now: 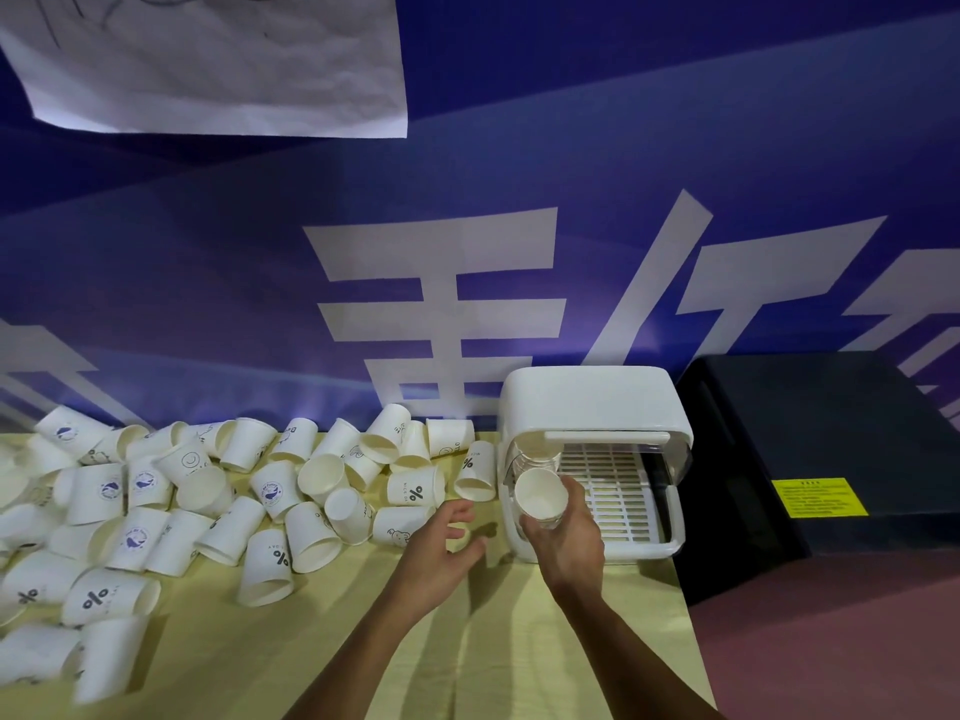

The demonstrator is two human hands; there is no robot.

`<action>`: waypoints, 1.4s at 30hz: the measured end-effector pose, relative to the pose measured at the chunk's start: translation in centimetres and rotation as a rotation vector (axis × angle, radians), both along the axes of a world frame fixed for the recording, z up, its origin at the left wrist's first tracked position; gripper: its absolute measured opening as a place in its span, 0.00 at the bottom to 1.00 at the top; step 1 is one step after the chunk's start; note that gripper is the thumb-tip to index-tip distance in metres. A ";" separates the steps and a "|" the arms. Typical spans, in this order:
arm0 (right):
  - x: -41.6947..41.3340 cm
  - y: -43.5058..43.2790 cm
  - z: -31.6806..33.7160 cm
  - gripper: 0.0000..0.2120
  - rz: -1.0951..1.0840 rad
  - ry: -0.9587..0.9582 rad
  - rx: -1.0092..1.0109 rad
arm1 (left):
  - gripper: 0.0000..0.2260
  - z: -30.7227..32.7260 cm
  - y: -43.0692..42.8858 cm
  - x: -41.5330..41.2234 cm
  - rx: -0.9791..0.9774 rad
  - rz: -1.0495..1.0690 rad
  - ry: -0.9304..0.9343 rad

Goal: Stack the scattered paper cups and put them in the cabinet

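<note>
**Held cups** (pixel 537 498): white paper, mouth toward the camera. The right hand (pixel 566 537) grips them from below at the open front of the white cabinet (pixel 592 402), over its slotted tray (pixel 618 491).

**Left hand** (pixel 441 543): fingers loose and spread, holding nothing, just short of the scattered cups (pixel 208 501) heaped on the yellow bench (pixel 467 641).

**Step, as judged:** stowing a stack; most cups are not yet gathered.

**Next move calls for:** setting the stack inside without tipping it.

**Unclear:**
- the number of cups nested in the grip
- what sits behind the cabinet's clear flap
- the heap, which is cut off at the left edge

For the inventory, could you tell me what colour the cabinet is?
The cabinet is white; head view shows it best.
</note>
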State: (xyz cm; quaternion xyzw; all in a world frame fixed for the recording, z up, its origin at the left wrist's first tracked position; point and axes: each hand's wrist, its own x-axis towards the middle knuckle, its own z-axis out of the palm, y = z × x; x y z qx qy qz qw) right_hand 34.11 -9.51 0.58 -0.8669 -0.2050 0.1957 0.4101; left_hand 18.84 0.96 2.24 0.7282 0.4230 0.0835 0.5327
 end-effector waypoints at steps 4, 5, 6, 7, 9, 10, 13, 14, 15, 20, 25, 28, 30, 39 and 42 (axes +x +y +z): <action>0.4 0.4 -0.2 0.31 -0.019 0.001 0.015 | 0.19 -0.2 -0.1 0.1 0.001 -0.001 0.010; 0.5 0.4 -0.3 0.31 -0.019 0.004 0.021 | 0.19 -0.3 -0.1 0.2 0.000 0.001 0.010; 0.5 0.5 -0.3 0.31 -0.016 0.009 0.026 | 0.19 -0.4 -0.1 0.2 -0.002 0.003 0.011; 0.6 0.6 -0.4 0.31 -0.011 0.013 0.032 | 0.19 -0.4 -0.1 0.2 -0.003 0.005 0.013; 0.8 0.9 -0.5 0.32 -0.005 0.019 0.035 | 0.20 -0.5 -0.1 0.2 -0.008 0.011 0.019; 0.8 1.1 -0.5 0.32 -0.004 0.023 0.033 | 0.20 -0.6 0.0 0.3 -0.010 0.013 0.023; 0.9 1.2 -0.3 0.33 0.003 0.037 0.028 | 0.20 -0.8 0.0 0.2 -0.011 0.012 0.030; 0.9 1.1 -0.2 0.34 0.011 0.036 0.033 | 0.20 -0.9 0.1 0.2 -0.014 0.014 0.028; 0.8 0.9 -0.2 0.34 0.022 0.030 0.037 | 0.20 -1.0 0.1 0.1 -0.017 0.015 0.024; 0.2 0.3 0.5 0.33 0.023 -0.029 0.025 | 0.20 -1.1 0.3 -0.2 -0.028 -0.007 0.004; -2.0 -0.1 2.0 0.26 -0.006 -0.235 0.031 | 0.19 -0.7 0.7 -1.0 -0.044 -0.066 -0.043; -4.2 0.5 2.9 0.24 0.055 -0.228 0.029 | 0.20 -0.5 1.3 -2.2 -0.053 -0.098 -0.063; -5.9 1.3 3.4 0.25 0.114 -0.198 0.042 | 0.20 -0.5 2.1 -3.5 -0.062 -0.097 -0.077; -15.8 7.7 2.3 0.24 0.492 -0.078 0.072 | 0.16 0.3 5.3 -16.5 0.022 0.207 -0.047; -20.8 10.3 1.9 0.23 0.660 -0.029 0.080 | 0.18 0.8 5.5 -23.2 0.059 0.379 0.000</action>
